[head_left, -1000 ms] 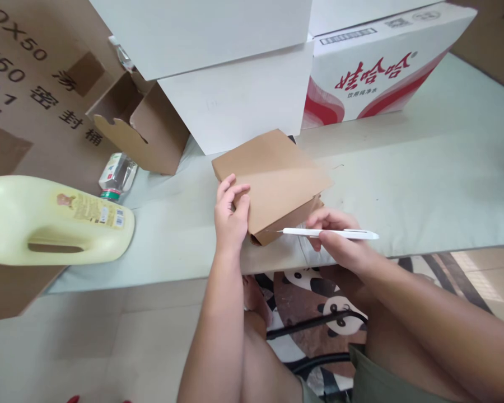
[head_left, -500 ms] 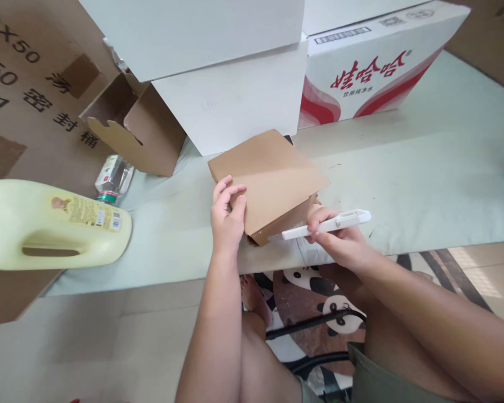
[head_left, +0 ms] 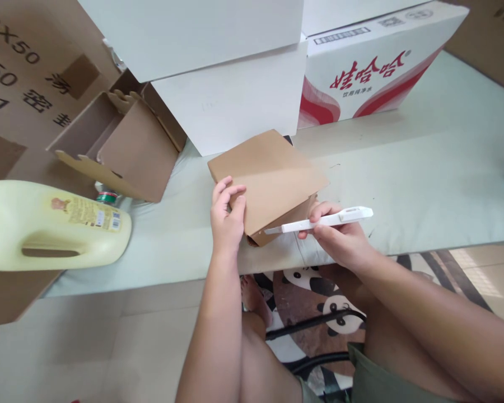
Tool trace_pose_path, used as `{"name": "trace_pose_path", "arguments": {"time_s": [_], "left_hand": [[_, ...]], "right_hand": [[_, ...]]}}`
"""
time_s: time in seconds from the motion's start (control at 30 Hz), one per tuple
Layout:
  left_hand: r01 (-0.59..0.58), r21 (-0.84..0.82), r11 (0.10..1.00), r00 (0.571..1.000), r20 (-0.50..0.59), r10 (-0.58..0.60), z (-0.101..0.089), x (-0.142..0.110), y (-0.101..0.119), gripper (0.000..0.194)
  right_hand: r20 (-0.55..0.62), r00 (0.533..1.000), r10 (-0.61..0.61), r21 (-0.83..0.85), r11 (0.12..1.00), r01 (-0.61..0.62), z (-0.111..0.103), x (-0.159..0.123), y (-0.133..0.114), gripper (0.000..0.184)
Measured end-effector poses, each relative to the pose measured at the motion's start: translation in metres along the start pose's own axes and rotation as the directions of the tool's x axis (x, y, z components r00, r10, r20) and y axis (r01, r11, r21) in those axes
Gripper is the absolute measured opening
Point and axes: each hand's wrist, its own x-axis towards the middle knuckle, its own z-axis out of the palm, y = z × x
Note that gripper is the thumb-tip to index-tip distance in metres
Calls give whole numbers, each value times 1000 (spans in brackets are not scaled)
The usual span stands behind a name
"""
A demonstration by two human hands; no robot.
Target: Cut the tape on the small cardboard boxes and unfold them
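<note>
While steadying the brown cardboard box (head_left: 273, 173) with the left hand (head_left: 228, 210), from its left edge, gripping a white utility knife (head_left: 325, 219) in the right hand (head_left: 340, 238). Holding the hands apart, with the blade (head_left: 273, 230) pointed at the near side of the box, close to its left corner; impossible to tell touching from just short of it. Apparently busy cutting along that side. Best, at a guess, to press firmly, draw lightly and leave the left fingertips out of the blade's line. To be found on the table (head_left: 428, 179), just before the stacked white boxes (head_left: 235, 101): the brown box, with contents hidden under its top. Farther left, an open brown carton (head_left: 136, 151), too shadowed to read inside; near it, a pale yellow jug (head_left: 12, 224), lying sideways, impossible to judge for fill; partly hidden behind both, a green-capped bottle (head_left: 107, 197).
</note>
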Motion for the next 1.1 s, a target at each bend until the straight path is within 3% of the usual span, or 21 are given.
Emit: {"name": "trace_pose_path", "arguments": {"time_s": [1.1], "left_hand": [[-22,13,1000,999,28,22,5,-5,3,17]], "right_hand": [[-13,1000,21,10,1000,-21,2,-1,2,20]]}}
